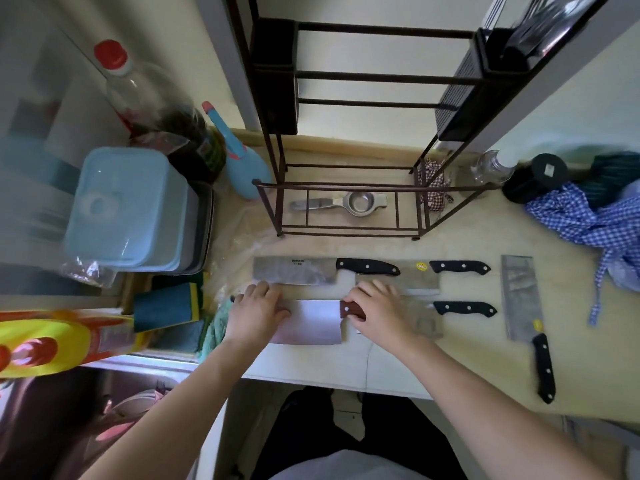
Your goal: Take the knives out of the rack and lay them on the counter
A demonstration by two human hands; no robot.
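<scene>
Pale wood-look counter point(467, 341) w/ white front edge, set in a narrow alcove. Cream walls point(363, 140) behind and to the right; wooden trim strip where back wall meets counter. Soft daylight, no hard shadows. Left of counter: steel sink point(86, 410), sunk lower, w/ pink-toned items inside, blurred. Past counter's left end, blue lidded tub point(128, 206) on grey trays, dark bottle point(156, 109) w/ red cap behind it. Right end of counter: blue check cloth point(585, 216), black round jar point(535, 178). Dark floor below counter's front edge.
</scene>
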